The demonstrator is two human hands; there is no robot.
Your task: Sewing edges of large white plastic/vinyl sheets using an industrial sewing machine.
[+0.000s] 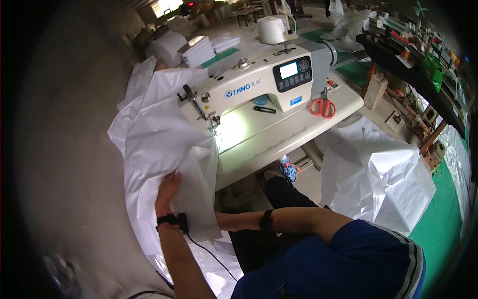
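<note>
A large sheet of white plastic-like material [164, 134] drapes over the left end of the sewing table, its front edge running under the lit needle area of a white sewing machine [239, 82]. My left hand [169, 189] lies on the sheet in front of the machine, its fingers stretched out against the surface. Lower down, my right hand [225, 222] reaches in from the right behind the hanging edge of the sheet. Only its wrist side shows; the fingers are hidden by the material.
Red-handled scissors [323, 107] and a small black cutter [264, 109] lie on the sewing table [279, 142]. To the right, a heap of white sheeting [378, 174] sits low. A big thread cone [273, 30] and stacked white sheets [198, 51] stand behind. A cable [211, 254] trails from my left wrist.
</note>
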